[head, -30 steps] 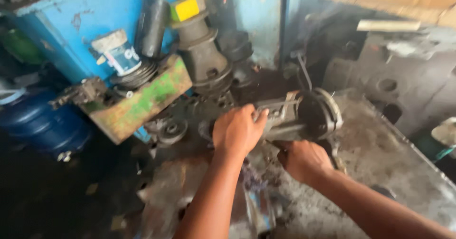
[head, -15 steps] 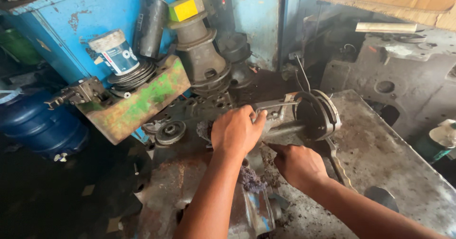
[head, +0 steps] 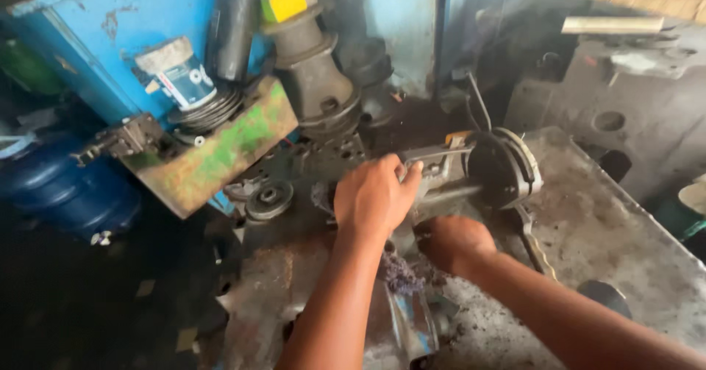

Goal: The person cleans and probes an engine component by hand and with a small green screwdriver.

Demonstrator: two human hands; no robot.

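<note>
Left hand (head: 375, 193) clamps down on the grey motor housing (head: 471, 171) at 12 o'clock on the metal bench (head: 603, 223), prob. to steady it. Right hand (head: 452, 243) curls shut underneath at 6 o'clock, w/ what inside I can't tell. Green bracket (head: 220, 149) sits at 10.

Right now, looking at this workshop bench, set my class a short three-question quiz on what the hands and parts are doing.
1. True or false: the left hand rests on top of the grey metal assembly.
2. Where is the right hand? A) lifting the yellow block B) low beside the assembly, on the bench C) on the blue barrel
3. Fill in: the white can sits above a rusty ____ painted tray.

Key: 1 true; 2 B; 3 green.
</note>
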